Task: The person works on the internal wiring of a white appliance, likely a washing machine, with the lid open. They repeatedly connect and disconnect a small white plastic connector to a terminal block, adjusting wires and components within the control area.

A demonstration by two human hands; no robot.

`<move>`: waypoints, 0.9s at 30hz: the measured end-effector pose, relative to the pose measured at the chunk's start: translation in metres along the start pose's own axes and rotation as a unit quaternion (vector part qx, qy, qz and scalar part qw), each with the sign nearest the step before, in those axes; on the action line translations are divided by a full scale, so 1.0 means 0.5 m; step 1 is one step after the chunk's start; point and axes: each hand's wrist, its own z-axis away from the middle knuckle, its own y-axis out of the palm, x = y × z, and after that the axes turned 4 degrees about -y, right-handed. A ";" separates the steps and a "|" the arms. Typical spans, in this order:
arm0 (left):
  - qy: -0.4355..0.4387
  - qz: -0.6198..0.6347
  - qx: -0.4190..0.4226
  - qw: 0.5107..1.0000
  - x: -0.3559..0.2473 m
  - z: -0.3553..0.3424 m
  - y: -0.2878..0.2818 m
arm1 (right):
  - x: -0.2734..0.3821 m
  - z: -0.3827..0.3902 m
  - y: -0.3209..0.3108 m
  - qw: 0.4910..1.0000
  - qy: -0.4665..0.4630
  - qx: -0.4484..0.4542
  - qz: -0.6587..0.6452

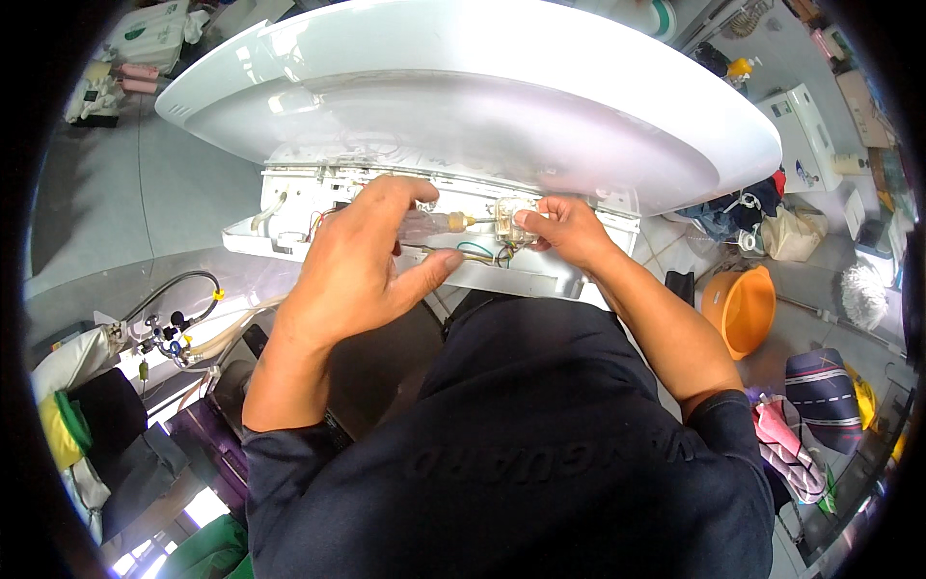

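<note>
My left hand point(362, 256) is around the clear handle of a screwdriver point(434, 224), its thumb and forefinger spread to either side; the other fingers are mostly hidden. The screwdriver's shaft points right and its tip meets a small whitish, partly see-through plastic block point(508, 220). Between thumb and fingers, my right hand point(569, 230) pinches that block at its right side. Thin coloured wires point(482, 254) run beneath the block and the screwdriver. Both hands work over a long white housing point(540, 282) with its inside exposed.
Behind the housing rises a large, curved white panel point(463, 96). Hoses and valve fittings point(174, 338) are at the left. To the right stand an orange tub point(741, 311), a white box point(799, 140) and bundled cloths point(738, 210). A dark striped roll point(823, 400) lies at the lower right.
</note>
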 end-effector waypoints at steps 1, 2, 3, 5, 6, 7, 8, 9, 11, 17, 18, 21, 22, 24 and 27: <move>-0.064 -0.005 0.025 0.998 -0.009 -0.002 -0.006 | -0.002 0.000 0.000 1.000 -0.003 0.002 -0.005; -0.128 -0.011 0.049 0.990 -0.013 -0.003 -0.009 | -0.004 -0.001 0.000 1.000 -0.009 -0.002 -0.002; -0.100 -0.031 0.044 0.994 -0.012 -0.004 -0.009 | -0.008 -0.002 0.000 1.000 -0.015 -0.005 0.000; -0.043 -0.072 0.034 0.996 -0.003 -0.007 -0.006 | -0.009 -0.002 0.000 1.000 -0.023 -0.010 0.002; 0.006 -0.074 0.009 0.997 -0.001 -0.009 -0.004 | -0.008 -0.001 0.002 1.000 -0.026 -0.011 0.002; 0.054 -0.075 -0.015 0.996 0.001 -0.012 -0.002 | -0.008 0.000 0.003 1.000 -0.029 -0.012 0.002; 0.103 -0.076 -0.039 0.991 0.002 -0.013 0.001 | -0.007 0.000 0.001 1.000 -0.021 -0.006 0.005; 0.103 -0.057 -0.037 0.992 0.001 -0.014 0.004 | -0.006 -0.001 0.000 1.000 -0.014 0.000 0.009; 0.100 -0.019 -0.034 0.994 -0.004 -0.014 0.010 | -0.008 -0.002 0.000 1.000 -0.016 0.002 0.006; 0.021 -0.093 0.050 0.994 -0.010 -0.017 -0.004 | -0.016 -0.006 0.000 0.999 -0.030 -0.011 0.011; 0.036 -0.085 0.028 0.995 -0.010 -0.016 -0.002 | -0.015 -0.005 -0.001 0.999 -0.027 -0.011 0.019; 0.060 -0.068 -0.036 0.995 -0.019 -0.011 0.007 | -0.011 -0.003 0.003 0.999 -0.035 -0.009 0.014; 0.059 -0.064 -0.052 0.995 -0.023 -0.015 0.013 | -0.012 -0.003 0.002 0.999 -0.039 -0.011 0.006; 0.017 -0.091 -0.021 0.996 -0.019 -0.021 0.013 | -0.018 -0.006 0.000 0.999 -0.040 -0.014 0.007; -0.027 -0.132 0.046 0.990 -0.011 -0.018 0.000 | -0.012 -0.002 0.000 0.999 -0.035 -0.014 0.023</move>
